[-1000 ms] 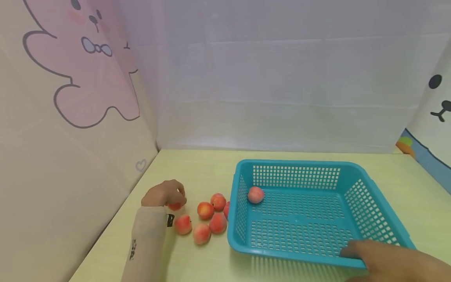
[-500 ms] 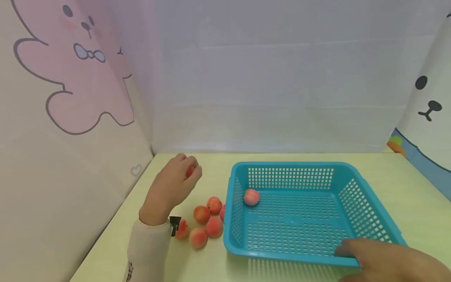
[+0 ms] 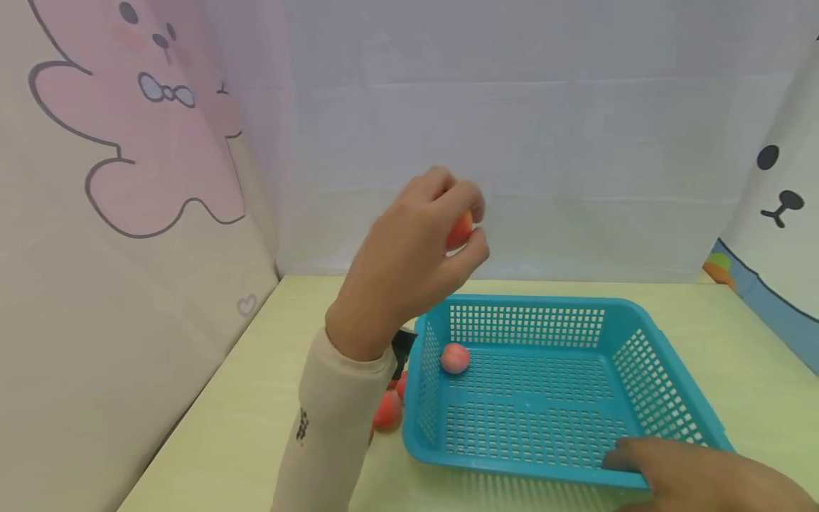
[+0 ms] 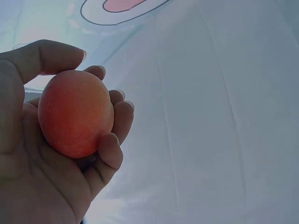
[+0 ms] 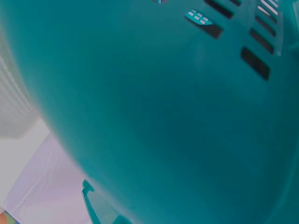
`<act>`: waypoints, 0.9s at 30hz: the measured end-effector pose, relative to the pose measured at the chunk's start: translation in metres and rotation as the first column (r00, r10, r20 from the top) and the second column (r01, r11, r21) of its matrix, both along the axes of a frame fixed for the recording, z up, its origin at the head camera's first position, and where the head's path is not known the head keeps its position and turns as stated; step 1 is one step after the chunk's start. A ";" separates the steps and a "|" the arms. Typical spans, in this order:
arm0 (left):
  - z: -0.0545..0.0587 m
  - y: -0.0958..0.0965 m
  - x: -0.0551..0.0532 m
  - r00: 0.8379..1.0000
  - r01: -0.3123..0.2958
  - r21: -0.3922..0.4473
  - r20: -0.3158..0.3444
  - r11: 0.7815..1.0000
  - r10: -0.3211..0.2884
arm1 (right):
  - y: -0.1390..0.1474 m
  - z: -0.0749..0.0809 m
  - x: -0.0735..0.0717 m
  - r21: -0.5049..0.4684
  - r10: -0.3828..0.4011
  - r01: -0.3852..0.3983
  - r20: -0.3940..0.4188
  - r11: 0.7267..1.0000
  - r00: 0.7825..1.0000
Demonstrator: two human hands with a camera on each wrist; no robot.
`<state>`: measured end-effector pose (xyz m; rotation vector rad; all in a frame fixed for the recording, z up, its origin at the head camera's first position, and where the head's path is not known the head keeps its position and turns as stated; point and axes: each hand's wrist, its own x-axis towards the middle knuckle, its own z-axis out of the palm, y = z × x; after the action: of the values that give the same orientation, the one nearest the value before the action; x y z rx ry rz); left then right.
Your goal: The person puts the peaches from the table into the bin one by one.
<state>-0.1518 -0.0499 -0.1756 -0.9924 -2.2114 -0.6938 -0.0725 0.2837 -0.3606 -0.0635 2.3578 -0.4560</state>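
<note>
My left hand (image 3: 409,249) is raised above the back left of the blue-green plastic basket (image 3: 512,468). It holds a red-orange peach (image 4: 74,114), with fingers and thumb curled round the fruit in the left wrist view. At the basket's front right corner, my right hand (image 3: 716,473) grips the rim; part of that hand lies outside the head view. The basket wall (image 5: 140,112) fills most of the right wrist view, where no fingers show. Inside the basket, one pinkish peach (image 3: 456,358) lies by the left wall.
More peaches (image 3: 387,411) lie on the pale yellow table (image 3: 224,427) left of the basket, partly hidden by my left forearm. A whitish curtain (image 3: 544,178) hangs behind the table, and printed cloth (image 3: 173,163) covers the left side.
My left hand has lifted a peach off the table and carried it up and right, toward the basket. My right hand has stayed on the rim.
</note>
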 end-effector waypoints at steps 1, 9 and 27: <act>0.005 0.007 -0.003 1.000 0.010 0.000 0.002 1.000 -0.010 | 0.000 0.000 -0.001 -0.009 0.008 -0.007 0.002 1.000 1.000; 0.032 0.052 -0.030 0.987 -0.004 0.022 0.161 1.000 0.000 | -0.002 0.003 -0.006 -0.074 0.072 -0.073 -0.017 0.995 0.997; -0.054 0.162 -0.098 0.844 0.010 -0.398 0.495 0.917 0.206 | -0.001 0.003 0.002 -0.030 -0.025 0.025 -0.011 0.999 1.000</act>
<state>-0.2495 0.1116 -0.2300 -0.9338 -2.9562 -0.5318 -0.0702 0.2826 -0.3577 -0.0506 2.3658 -0.5043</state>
